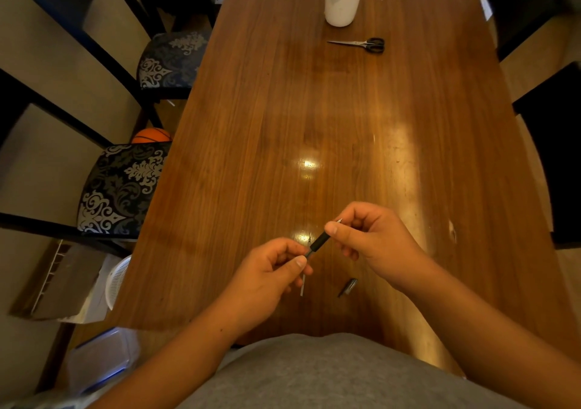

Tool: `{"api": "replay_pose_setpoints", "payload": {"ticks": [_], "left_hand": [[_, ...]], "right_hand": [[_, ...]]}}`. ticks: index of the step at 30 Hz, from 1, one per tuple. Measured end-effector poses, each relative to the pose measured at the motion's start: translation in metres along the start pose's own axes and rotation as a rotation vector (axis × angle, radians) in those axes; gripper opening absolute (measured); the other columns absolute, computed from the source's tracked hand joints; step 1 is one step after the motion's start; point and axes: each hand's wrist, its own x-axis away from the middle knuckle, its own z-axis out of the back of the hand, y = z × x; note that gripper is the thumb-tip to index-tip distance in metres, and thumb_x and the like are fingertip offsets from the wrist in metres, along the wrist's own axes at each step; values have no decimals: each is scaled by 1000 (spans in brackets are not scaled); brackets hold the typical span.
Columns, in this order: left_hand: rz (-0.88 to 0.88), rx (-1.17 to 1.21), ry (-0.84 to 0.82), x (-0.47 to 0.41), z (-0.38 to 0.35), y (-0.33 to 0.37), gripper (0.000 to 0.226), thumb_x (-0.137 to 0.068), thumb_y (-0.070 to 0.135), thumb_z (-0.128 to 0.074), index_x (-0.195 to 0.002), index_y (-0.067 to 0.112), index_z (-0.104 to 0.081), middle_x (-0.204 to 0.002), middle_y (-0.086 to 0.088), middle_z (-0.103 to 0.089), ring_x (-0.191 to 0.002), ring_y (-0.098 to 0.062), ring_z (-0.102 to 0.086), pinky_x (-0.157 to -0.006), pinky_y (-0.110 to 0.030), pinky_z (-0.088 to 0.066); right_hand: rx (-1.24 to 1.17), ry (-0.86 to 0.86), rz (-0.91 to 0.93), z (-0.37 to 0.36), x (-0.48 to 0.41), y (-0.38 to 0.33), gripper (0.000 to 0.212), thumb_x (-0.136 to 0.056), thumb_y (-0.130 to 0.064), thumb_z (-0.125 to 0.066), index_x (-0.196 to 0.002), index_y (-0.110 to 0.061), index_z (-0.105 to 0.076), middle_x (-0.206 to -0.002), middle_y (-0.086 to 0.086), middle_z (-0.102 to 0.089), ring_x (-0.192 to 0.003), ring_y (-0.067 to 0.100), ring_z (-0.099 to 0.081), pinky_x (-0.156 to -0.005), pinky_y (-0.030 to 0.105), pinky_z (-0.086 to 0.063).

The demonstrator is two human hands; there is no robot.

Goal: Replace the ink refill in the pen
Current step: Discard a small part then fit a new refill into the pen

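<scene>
L hand (270,270) pinches refill (302,286); R hand (367,238) pinches pen (319,242) at tip end; both above desk (283,109).

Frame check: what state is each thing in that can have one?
Black pen barrel: pinched by right hand, part removed.
Thin pale refill: pinched by left hand, entering barrel.
Small dark pen part: detached, lying on wooden table.
Black-handled metal scissors: closed, lying flat.
White cylindrical jar: upright.

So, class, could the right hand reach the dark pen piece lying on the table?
Probably yes: the pen piece lies beside the right hand, nothing between, though that hand pinches the pen.
</scene>
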Motion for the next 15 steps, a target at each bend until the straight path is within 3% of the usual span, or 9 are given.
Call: {"api": "replay_pose_setpoints", "payload": {"ticks": [3,8,15], "left_hand": [[7,-8,-8,-1,-1,1,15,-95,4,-51,-102,7,-64,-75,3,-70,-61,-4,-59,-54,-15,-46],[19,-30,-20,-2,0,2,17,-95,5,-50,-102,9,-65,-75,4,-70,-63,-3,-60,-55,-16,-46],[40,-13,-41,-1,0,3,18,-96,6,-48,-102,6,-65,-74,4,-70,-64,-7,-59,-56,-16,-46]], "right_hand": [[9,5,-6,1,1,1,21,-74,-35,-72,-77,-15,-69,-59,-2,-63,-51,9,-56,-47,19,-45],[-37,-20,-18,5,1,1,24,-78,-28,-68,-96,-12,-72,-67,-1,-68,-57,10,-61,-49,20,-49],[-44,-5,-34,3,1,1,21,-76,-29,-70,-81,-8,-67,-60,-1,-68,-54,10,-63,-47,20,-50]]}}
